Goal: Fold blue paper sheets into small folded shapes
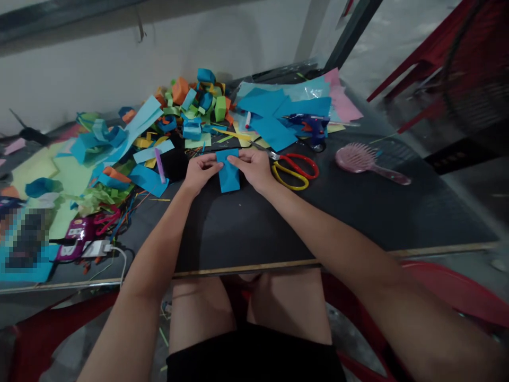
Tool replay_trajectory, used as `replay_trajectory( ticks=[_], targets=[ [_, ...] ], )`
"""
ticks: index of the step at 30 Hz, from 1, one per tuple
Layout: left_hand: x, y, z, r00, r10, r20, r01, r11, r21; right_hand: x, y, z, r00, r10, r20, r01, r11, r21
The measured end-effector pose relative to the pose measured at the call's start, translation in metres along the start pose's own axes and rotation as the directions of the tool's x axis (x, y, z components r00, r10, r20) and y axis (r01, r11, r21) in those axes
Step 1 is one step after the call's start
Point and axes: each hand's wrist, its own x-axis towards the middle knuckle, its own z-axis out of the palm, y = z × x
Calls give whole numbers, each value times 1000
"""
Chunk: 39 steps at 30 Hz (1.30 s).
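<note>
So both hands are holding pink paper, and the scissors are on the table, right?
Not quite: the paper in both hands is blue, not pink, as the head view shows. The scissors are on the table.

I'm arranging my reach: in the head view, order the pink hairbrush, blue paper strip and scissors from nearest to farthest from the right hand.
1. Blue paper strip: held in the right hand.
2. Scissors: just to that hand's right.
3. Pink hairbrush: farther right, beyond the scissors.
</note>
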Motion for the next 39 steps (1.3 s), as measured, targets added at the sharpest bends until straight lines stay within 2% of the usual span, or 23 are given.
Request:
replay_trajectory(
  ticks=[5,9,14,17,23,30,35,39],
  targets=[
    [-4,6,2,1000,19,7,-19,1000,-1,2,-2,-1,998,-2,58,0,999,46],
    [-6,8,4,999,35,-1,-35,999,-4,-1,-4,-1,998,-43,43,41,998,49],
    [-4,4,11,976,120,-183,-103,990,100,-4,-7,0,998,-3,62,4,1000,-24],
    [-4,3,14,959,168,-228,-136,979,151,-3,-7,0,998,8,60,-6,1000,-28],
    [-6,6,16,960,193,-203,-153,969,196,-2,-7,-1,998,10,59,-4,995,-101],
    [-4,1,13,961,185,-203,-139,965,222,2,-2,-1,998,16,63,-10,997,-82],
    [-8,5,15,971,185,-148,-141,953,267,4,-1,0,999,5,35,-3,998,-58],
    [-10,8,16,972,181,-149,-139,956,258,3,0,0,1000,-12,27,14,998,-64]
  ],
)
